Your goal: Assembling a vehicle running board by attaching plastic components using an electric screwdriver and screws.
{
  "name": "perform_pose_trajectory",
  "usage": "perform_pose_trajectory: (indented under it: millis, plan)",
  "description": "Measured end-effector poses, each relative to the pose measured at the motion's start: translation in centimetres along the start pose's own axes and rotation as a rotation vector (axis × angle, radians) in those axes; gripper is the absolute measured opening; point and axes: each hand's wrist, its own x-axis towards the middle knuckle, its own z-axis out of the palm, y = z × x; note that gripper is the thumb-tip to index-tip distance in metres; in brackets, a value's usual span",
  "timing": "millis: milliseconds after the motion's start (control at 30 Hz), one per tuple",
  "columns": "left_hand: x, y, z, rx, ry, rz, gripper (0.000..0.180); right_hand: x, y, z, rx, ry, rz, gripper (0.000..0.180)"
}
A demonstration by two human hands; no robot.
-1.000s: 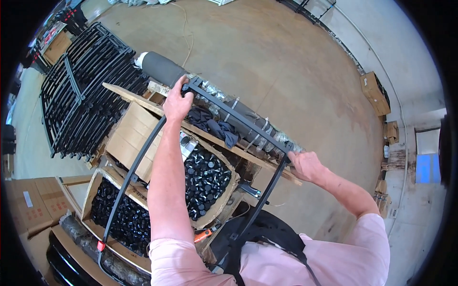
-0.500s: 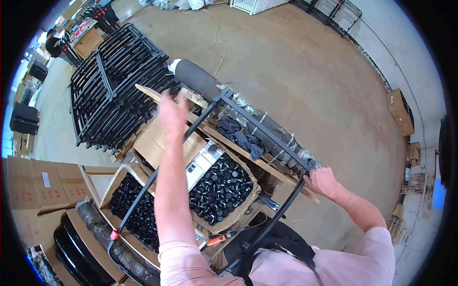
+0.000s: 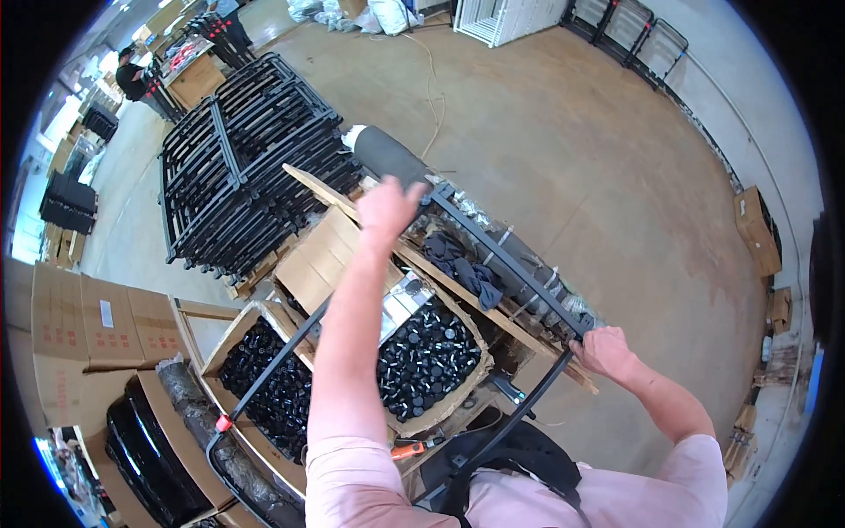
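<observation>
Frame, a dark tube with bent corners, spans the cartons in front of the person, its crossbar at the far side and its two legs slanting back toward the body. The right hand is closed around the right corner, probably because the bend gives a firm hold and good control of the tilt. The left hand is blurred, thumb parted from the fingers, just beside the left corner; it does not wrap the tube, and whether it touches cannot be told. With one hand gripping, the frame likely leans on something for support, though the contact is hidden. The left leg passes beneath the left forearm and bears a red clip near its lower bend.

Under the frame, open cartons hold loose black parts, seemingly kept there for easy reach. An orange tool lies near the body, perhaps for the same reason. Beyond, a plank separates the cartons from a grey roll; dark cloth lies between.
</observation>
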Motion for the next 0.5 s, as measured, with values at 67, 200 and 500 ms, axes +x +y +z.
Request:
perform_pose_trajectory:
  millis: [67, 200, 500]
  plan:
    - [0.5, 3.2, 0.1, 0.138, -0.193, 0.041, 0.076, -0.6, 0.2, 0.2, 0.012, 0.106, -0.07, 0.043]
    - [2.0, 1.2, 2.0, 0.097, -0.18, 0.278, 0.047, -0.4, 1.3, 2.5, 0.033, 0.248, -0.25, 0.036]
    - [1.7, -0.1, 4.2, 0.299, -0.01, 0.389, 0.017, 0.4, 0.4, 2.5, 0.06, 0.215, -0.232, 0.032]
